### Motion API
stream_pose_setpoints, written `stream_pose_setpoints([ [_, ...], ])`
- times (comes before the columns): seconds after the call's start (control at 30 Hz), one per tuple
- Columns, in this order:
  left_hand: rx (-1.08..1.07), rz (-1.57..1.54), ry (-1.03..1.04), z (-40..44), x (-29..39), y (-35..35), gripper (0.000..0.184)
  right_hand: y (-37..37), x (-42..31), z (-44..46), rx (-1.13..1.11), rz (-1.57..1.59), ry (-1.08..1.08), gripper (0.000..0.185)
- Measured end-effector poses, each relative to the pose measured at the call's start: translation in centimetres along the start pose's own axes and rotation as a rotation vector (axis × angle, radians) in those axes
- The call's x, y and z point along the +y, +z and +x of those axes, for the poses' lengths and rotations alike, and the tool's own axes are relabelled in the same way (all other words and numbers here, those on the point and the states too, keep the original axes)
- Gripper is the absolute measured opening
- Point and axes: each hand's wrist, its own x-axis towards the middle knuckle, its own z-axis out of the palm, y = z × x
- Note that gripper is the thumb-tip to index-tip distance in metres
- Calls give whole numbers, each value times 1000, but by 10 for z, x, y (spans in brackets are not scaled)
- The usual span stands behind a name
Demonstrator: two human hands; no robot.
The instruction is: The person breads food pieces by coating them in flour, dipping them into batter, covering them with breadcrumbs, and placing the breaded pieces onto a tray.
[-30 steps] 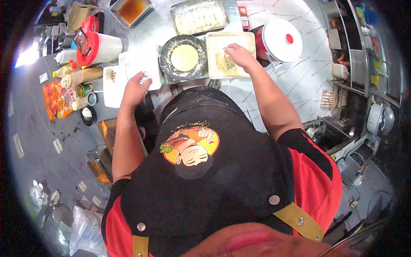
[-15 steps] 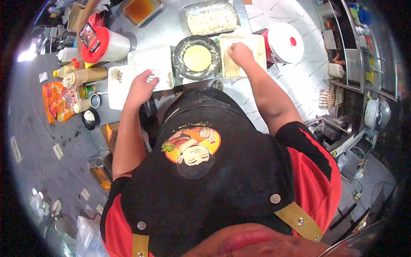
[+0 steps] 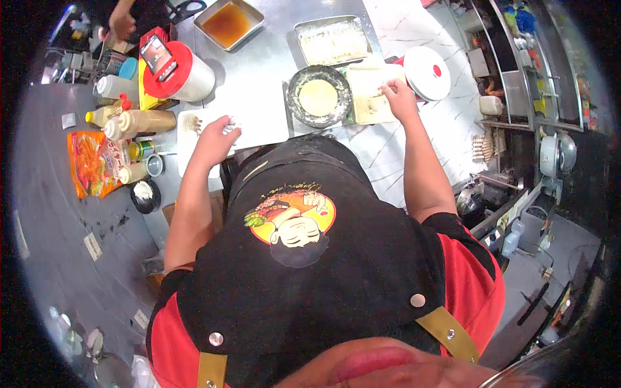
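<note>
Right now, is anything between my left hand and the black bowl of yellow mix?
Nothing tall visible. From the left hand, the way crosses the white tray; only its right-hand edge and the black bowl's rim lie across it. Glare hides finer detail.

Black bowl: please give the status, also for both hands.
Left hand over white tray, right hand over pale tray; grips unclear. Black bowl between trays, yellow contents visible. Neither hand blocks it.

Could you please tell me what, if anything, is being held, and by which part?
It cannot be told; whatever the left hand or right hand may pinch is unclear.
</note>
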Motion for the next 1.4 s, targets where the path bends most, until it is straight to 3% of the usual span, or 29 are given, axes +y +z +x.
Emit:
stream_pose_setpoints([
  [0.3,37,24,12,18,2,11,43,-33,-66,51,9,161,-63,33],
  [0.37,7,-35,-92,14,25,9,43,-33,-59,80,-15,197,-84,32],
  [0.8,135,-138,-243,9,81,70,40,-9,-37,229,-329,19,-293,31],
  [1.0,309,-89,-327,-7,59,110,43,3,-33,272,-420,-207,-260,33],
  [1.1,249,-166,-440,-13,74,109,46,-9,-43,277,-566,-16,-162,31],
  [1.2,290,-347,-482,-14,72,119,46,-22,-56,274,-606,-67,-178,28],
  [1.3,346,-392,-486,-12,82,123,42,-15,-45,288,-650,-61,-148,27],
  [1.4,282,-343,-534,-7,101,114,40,-4,-45,294,-615,-256,-160,29],
])
